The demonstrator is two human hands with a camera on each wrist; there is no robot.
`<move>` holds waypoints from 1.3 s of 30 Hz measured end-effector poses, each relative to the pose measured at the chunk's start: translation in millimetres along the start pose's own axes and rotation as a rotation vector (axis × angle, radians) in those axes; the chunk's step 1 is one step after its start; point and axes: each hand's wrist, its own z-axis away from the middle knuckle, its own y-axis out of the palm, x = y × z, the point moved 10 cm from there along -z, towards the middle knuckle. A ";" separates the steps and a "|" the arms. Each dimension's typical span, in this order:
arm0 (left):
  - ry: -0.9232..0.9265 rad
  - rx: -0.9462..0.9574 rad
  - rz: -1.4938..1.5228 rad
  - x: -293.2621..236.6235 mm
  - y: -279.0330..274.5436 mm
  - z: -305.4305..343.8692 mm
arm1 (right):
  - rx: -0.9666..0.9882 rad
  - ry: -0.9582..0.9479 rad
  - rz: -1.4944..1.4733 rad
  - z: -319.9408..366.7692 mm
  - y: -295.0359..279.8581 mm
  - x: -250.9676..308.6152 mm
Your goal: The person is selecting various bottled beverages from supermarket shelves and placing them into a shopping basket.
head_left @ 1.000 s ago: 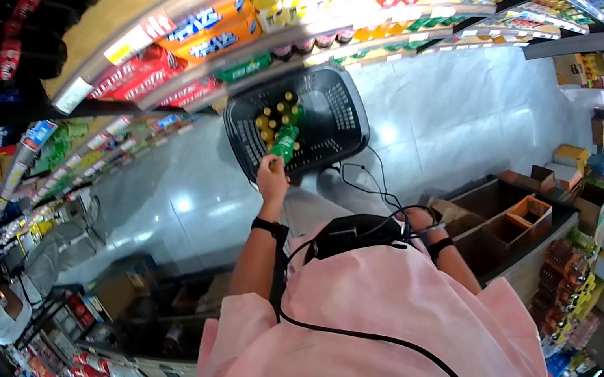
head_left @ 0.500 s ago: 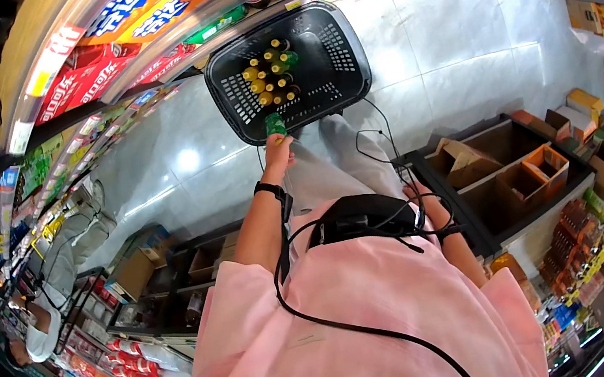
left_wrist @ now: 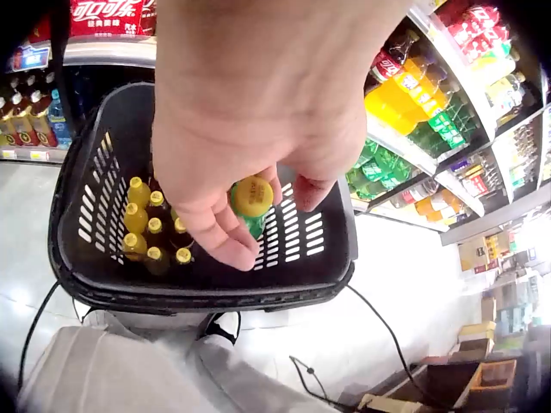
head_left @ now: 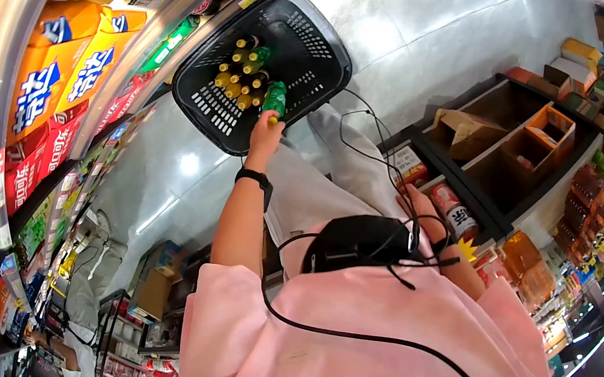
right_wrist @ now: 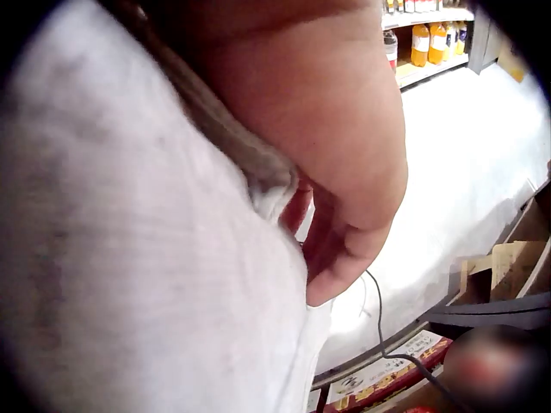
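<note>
My left hand (head_left: 266, 138) reaches over the near rim of a black shopping basket (head_left: 323, 25) and grips a green plastic bottle (head_left: 274, 99) near its yellow cap (left_wrist: 252, 196). The bottle's body points away from me, down into the basket. Several yellow-capped bottles (left_wrist: 136, 217) stand grouped in the basket's left half, and another green bottle (head_left: 258, 57) is among them. In the left wrist view the hand hides part of this group. My right hand (head_left: 419, 210) hangs beside the light grey trousers (right_wrist: 155, 241), fingers loosely curled, holding nothing visible.
Drink shelves with orange multipacks (head_left: 60, 77) run along the front and left. To the right stands a dark divided bin (head_left: 488, 181) with cardboard boxes. Black cables (head_left: 371, 145) hang before my legs. A person in a white top (head_left: 79, 361) is at the far left.
The head view has swung so the shelf packs loom larger at left. The held green bottle pulled back to the near rim, then moved inward over the basket again. The right hand stays by the side.
</note>
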 end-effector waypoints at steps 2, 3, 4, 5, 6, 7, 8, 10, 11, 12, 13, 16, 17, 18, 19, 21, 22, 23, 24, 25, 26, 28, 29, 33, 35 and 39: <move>-0.010 0.015 0.003 -1.1 1.7 -25.0 | 0.005 0.015 -0.044 4.8 3.5 14.7; -0.036 0.044 0.047 -8.7 5.2 -33.6 | 0.021 0.036 -0.052 4.6 0.0 23.0; -0.067 0.085 0.082 -13.9 10.3 -39.7 | 0.012 -0.014 0.009 -0.3 10.3 14.9; -0.051 0.059 -0.012 -20.9 8.6 -51.6 | -0.023 -0.079 0.008 2.5 12.3 25.1; -0.055 0.075 -0.038 -23.0 8.5 -65.5 | -0.060 -0.143 0.007 4.8 7.9 40.2; 0.053 0.043 -0.231 -32.5 5.4 -80.0 | -0.075 -0.160 -0.009 6.9 7.4 49.6; 0.168 0.015 -0.421 -44.7 5.3 -93.9 | -0.090 -0.176 -0.024 6.2 7.8 57.3; 0.277 0.017 -0.517 -59.1 4.7 -124.7 | -0.004 -0.057 -0.095 -6.3 23.6 44.0; 0.334 0.020 -0.554 -52.5 6.9 -148.2 | -0.021 -0.106 -0.113 -5.3 27.4 42.0; 0.392 0.024 -0.589 -52.0 9.5 -167.1 | -0.038 -0.154 -0.129 -3.2 29.8 44.6; 0.279 0.060 -0.688 -31.2 10.1 -188.7 | -0.011 -0.119 -0.151 0.9 33.6 36.1; 0.489 0.127 -0.608 3.8 22.6 -275.4 | -0.021 -0.098 -0.080 -11.9 33.7 41.6; 0.431 0.119 -0.635 -9.3 26.5 -272.5 | 0.013 -0.066 -0.088 -10.1 44.7 30.0; 0.373 0.151 -0.569 21.9 25.5 -304.9 | 0.029 -0.048 -0.063 -11.1 49.8 27.7; 0.167 0.175 -0.547 12.0 27.4 -314.2 | 0.040 -0.016 -0.058 -21.0 54.1 23.6; 0.165 0.168 -0.672 29.3 31.8 -339.7 | 0.076 0.076 -0.077 -23.4 52.1 30.7; 0.085 0.194 -0.719 29.7 33.9 -345.4 | 0.080 0.080 -0.075 -28.2 50.0 35.8; 0.091 0.169 -0.756 30.4 36.9 -352.8 | 0.074 0.096 -0.102 -31.9 47.1 39.6; 0.097 0.144 -0.794 30.2 39.6 -358.7 | 0.069 0.112 -0.128 -34.7 47.3 42.5; 0.092 0.148 -0.792 31.4 41.7 -362.4 | 0.040 0.116 -0.131 -34.1 48.2 46.6; 0.065 0.152 -0.741 33.0 41.9 -366.1 | 0.043 0.109 -0.120 -35.8 50.5 48.5; 0.035 0.149 -0.680 36.6 40.0 -365.5 | 0.051 0.155 -0.103 -35.0 55.2 47.4; 0.077 0.139 -0.651 38.7 40.0 -366.6 | 0.039 0.142 -0.078 -35.0 54.9 51.5; 0.156 0.118 -0.584 46.5 37.1 -356.5 | 0.054 0.107 0.024 -37.0 58.7 63.1; 0.248 0.106 -0.525 43.2 32.9 -337.5 | 0.044 0.094 0.047 -34.9 61.2 65.8; 0.368 -0.032 -0.641 5.9 16.4 -240.0 | -0.021 0.034 0.043 -18.6 60.5 64.9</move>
